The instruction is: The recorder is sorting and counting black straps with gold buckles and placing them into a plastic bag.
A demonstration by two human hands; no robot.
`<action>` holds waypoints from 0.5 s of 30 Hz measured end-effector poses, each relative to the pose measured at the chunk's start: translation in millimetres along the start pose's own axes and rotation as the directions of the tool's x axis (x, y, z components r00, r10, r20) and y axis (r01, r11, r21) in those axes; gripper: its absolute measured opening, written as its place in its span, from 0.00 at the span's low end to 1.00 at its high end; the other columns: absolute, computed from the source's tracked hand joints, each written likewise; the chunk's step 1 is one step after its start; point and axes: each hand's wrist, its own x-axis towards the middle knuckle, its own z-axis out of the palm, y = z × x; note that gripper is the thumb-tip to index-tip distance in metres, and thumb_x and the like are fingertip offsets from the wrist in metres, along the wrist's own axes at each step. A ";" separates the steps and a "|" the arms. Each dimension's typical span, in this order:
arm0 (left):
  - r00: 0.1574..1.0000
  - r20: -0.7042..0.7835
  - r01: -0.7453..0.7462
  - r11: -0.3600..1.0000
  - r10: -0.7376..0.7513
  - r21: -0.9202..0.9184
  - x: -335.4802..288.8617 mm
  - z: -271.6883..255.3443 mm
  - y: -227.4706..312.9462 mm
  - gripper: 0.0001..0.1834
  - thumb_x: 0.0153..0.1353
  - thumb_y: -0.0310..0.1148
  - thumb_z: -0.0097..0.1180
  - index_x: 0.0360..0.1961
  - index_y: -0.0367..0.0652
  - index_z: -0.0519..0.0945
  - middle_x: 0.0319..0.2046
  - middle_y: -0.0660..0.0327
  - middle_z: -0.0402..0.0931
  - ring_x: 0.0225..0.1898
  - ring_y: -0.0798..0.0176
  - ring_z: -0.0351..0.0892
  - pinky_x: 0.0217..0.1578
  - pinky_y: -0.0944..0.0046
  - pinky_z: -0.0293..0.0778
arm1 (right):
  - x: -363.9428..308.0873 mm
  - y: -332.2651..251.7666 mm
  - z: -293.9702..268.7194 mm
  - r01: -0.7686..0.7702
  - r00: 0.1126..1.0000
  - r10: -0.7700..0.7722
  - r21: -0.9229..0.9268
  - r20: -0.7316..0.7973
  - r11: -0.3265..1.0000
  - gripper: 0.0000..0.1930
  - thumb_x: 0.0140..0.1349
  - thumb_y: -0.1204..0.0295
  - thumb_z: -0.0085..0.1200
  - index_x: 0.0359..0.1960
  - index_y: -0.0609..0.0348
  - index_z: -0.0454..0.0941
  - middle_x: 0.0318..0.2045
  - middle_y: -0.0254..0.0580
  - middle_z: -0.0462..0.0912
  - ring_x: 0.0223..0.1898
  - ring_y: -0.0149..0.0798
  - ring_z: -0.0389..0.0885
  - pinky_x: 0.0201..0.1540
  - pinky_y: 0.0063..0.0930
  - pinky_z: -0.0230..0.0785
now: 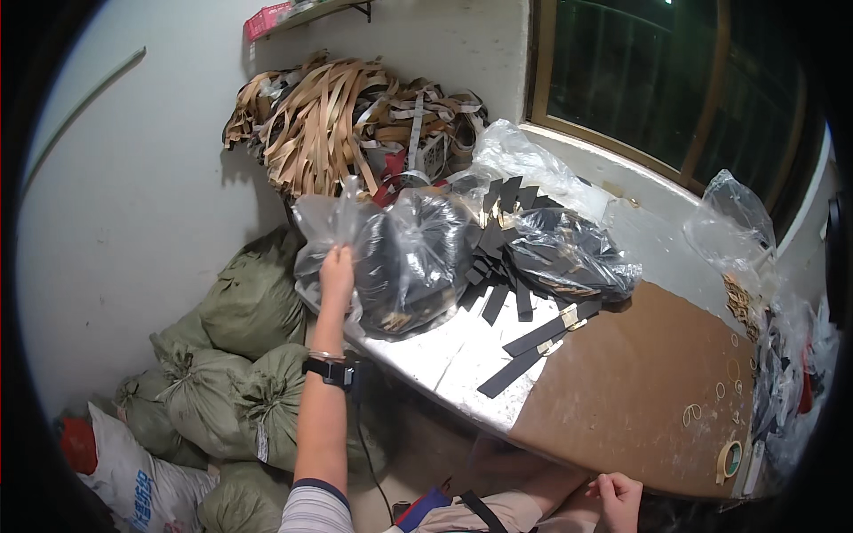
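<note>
My left hand [336, 268], its arm stretched forward, is closed on the gathered top of a clear plastic bag [391, 258] full of dark strips. The bag stands on the far left part of the table. Just right of it, loose black strips [502, 240] lie in a heap, some with pale wrapping round them. A second clear bag [569, 253] of black strips lies against that heap. Low at the table's near edge, my right hand [615, 497] rests by my leg with its fingers curled in; nothing shows in it.
A big pile of tan and dark straps [329, 124] is behind the bags. Stuffed green sacks [218, 400] crowd the floor at left. The brown table board [640, 391] bears rubber bands [691, 413] and a tape roll [729, 462]. Plastic sheets [786, 391] hang at right.
</note>
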 end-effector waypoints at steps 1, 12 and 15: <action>0.997 0.079 0.033 0.991 -0.023 -0.127 -3.1 8.7 9.7 0.23 0.69 0.42 0.47 0.51 0.31 0.77 0.40 0.50 0.81 0.40 0.55 0.79 0.44 0.58 0.72 | -0.3 -2.0 2.2 0.017 1.000 -0.018 -0.037 -0.007 0.999 0.11 0.69 0.71 0.55 0.33 0.68 0.82 0.25 0.32 0.82 0.30 0.24 0.76 0.35 0.20 0.69; 0.987 0.160 0.038 0.915 0.029 -0.403 -35.0 61.6 36.9 0.19 0.69 0.41 0.55 0.48 0.35 0.73 0.41 0.56 0.76 0.40 0.66 0.73 0.43 0.63 0.72 | 27.0 -65.1 -17.3 0.271 0.962 -0.219 -0.469 0.162 0.841 0.06 0.58 0.72 0.59 0.32 0.62 0.82 0.25 0.44 0.82 0.29 0.40 0.82 0.34 0.33 0.72; 0.966 0.260 0.060 0.963 0.011 -0.262 -48.5 26.7 36.4 0.25 0.70 0.38 0.54 0.62 0.36 0.65 0.49 0.56 0.74 0.49 0.66 0.72 0.52 0.66 0.67 | 71.8 -104.4 -37.1 0.413 0.910 -0.305 -0.546 0.281 0.729 0.06 0.57 0.71 0.60 0.31 0.61 0.82 0.25 0.48 0.79 0.27 0.46 0.82 0.31 0.35 0.73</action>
